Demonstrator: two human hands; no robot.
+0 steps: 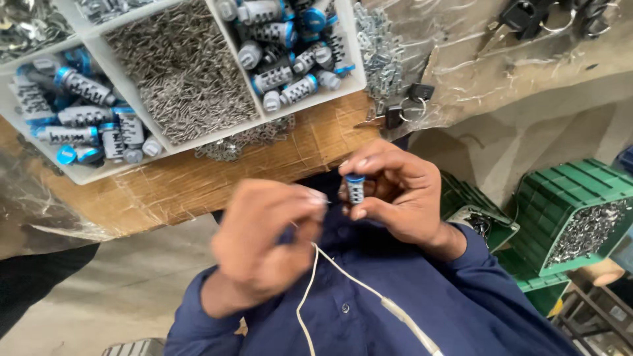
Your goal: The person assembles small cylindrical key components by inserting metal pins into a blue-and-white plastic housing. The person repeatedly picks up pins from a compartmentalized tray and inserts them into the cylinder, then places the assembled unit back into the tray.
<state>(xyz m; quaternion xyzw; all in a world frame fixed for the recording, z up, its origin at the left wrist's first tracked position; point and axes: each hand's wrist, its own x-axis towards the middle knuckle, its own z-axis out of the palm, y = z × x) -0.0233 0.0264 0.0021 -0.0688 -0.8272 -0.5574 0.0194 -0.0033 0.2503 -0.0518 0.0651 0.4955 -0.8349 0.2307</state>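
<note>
Both hands occupied at frame centre, below the parts tray.

Right hand (pixel 399 191) grips a small grey cylinder with blue cap (pixel 355 188), upright between fingertips. Left hand (pixel 264 240) pinches a thin metal pin (pixel 322 200) just beside it. White divided tray (pixel 198 142), upper left, holds similar cylinders and loose pins.

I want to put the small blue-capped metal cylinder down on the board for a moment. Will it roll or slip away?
Probably it rolls: the cylinder is round, like the ones lying on their sides in the white tray. Its notched body likely grips well; the right hand holds it with fingertips alone. It looks like metal, so likely heavy for its size.
</note>
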